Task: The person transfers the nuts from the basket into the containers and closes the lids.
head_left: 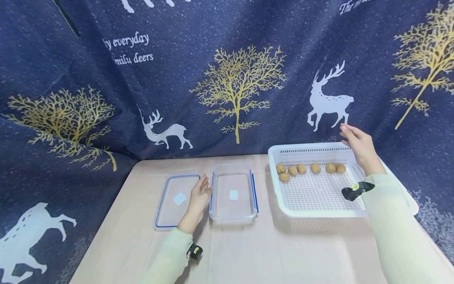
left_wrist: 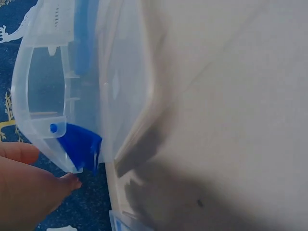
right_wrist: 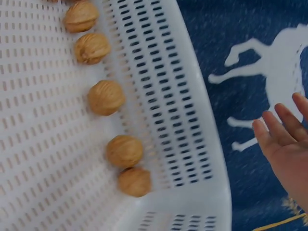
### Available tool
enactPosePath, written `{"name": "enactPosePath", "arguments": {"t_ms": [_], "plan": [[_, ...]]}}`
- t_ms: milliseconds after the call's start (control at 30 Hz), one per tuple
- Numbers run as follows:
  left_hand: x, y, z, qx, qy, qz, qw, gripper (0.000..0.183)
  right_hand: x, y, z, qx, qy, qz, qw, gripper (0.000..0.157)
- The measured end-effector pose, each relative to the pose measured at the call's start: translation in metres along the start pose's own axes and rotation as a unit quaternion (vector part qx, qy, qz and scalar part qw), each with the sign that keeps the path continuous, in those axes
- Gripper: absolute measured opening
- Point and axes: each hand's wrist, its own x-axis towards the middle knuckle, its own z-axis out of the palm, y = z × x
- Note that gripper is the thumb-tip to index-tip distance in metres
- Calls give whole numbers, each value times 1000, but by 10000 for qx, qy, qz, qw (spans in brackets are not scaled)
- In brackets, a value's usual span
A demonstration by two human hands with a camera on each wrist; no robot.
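My right hand (head_left: 360, 148) hovers above the back right part of a white perforated basket (head_left: 326, 213), holding nothing. In the right wrist view its fingers (right_wrist: 284, 120) are spread a little, outside the basket's rim. Several walnuts (head_left: 315, 168) lie along the basket's back wall, apart from the hand. My left hand (head_left: 198, 199) is beside the left wall of a clear plastic box (head_left: 233, 215), above the right edge of a lid. Its fingers hold nothing; whether they touch the box is unclear. A blue latch (left_wrist: 82, 144) hangs from the box near that hand.
The clear lid (head_left: 170, 201) with a blue seal lies flat left of the box. A pale label (head_left: 233, 195) shows in the box. Behind the pale tabletop (head_left: 241, 252) hangs a dark blue cloth (head_left: 177, 90) printed with deer and trees.
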Motion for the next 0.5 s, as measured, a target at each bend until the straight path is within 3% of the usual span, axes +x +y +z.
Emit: {"name": "enactPosePath", "arguments": {"t_ms": [100, 200, 367, 500], "plan": [[-1, -4, 1, 60, 4, -51, 10000, 58, -1, 9, -2, 786, 210, 60, 9967, 58], [-2, -7, 2, 65, -48, -69, 9999, 57, -4, 17, -3, 1554, 440, 144, 9868, 56], [-4, -11, 2, 80, -75, -181, 9998, 54, -9, 23, -3, 2305, 936, 507, 9672, 49], [-6, -12, 3, 137, -62, -218, 9996, 51, -11, 29, -3, 2631, 1462, 948, 9489, 29]]}}
